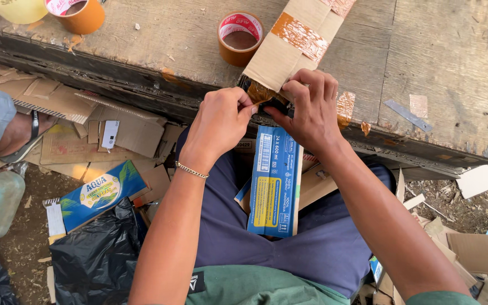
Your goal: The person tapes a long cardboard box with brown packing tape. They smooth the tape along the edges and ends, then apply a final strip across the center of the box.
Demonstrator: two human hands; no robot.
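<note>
My left hand [219, 122] and my right hand [307, 108] meet at the near end of a folded brown cardboard strip [289, 48] that lies on a worn wooden table [425, 62]. The fingers of both hands pinch that end, where brown tape and something dark show. A patch of brown tape [299, 35] crosses the strip. A blue and yellow printed cardboard piece [273, 183] rests on my lap under my hands. A brown tape roll [239, 37] stands on the table just left of the strip.
A second tape roll [77, 13] sits at the table's far left. Cardboard scraps [117, 127] litter the ground, with a blue printed carton piece [98, 193] and a black plastic bag [94, 257]. Another person's sandalled foot [21, 133] is at the left.
</note>
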